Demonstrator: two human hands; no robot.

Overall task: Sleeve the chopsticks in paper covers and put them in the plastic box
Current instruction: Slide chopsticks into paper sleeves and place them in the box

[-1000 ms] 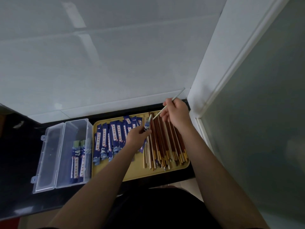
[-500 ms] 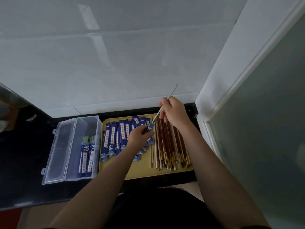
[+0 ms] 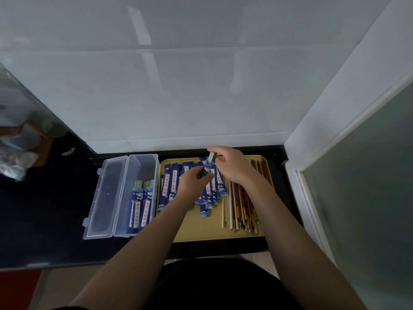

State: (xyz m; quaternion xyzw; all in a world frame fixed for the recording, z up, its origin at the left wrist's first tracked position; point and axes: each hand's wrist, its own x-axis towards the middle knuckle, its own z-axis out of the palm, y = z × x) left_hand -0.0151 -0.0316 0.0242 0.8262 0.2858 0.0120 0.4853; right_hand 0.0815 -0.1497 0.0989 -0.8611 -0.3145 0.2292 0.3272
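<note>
A yellow tray on the black counter holds a spread of blue paper covers on its left and loose brown and pale chopsticks on its right. Above the covers, my left hand pinches one blue cover. My right hand grips the top of pale green chopsticks, which sit almost wholly inside that cover. A clear plastic box stands open left of the tray, with two sleeved pairs lying in it.
The box's lid lies flat to its left. A white tiled wall rises right behind the counter and a white door frame closes in the right side. Blurred items stand at the far left on the counter.
My right hand has pushed the green chopsticks down into the blue cover; only their top ends stick out now. Both hands have shifted left over the covers.
</note>
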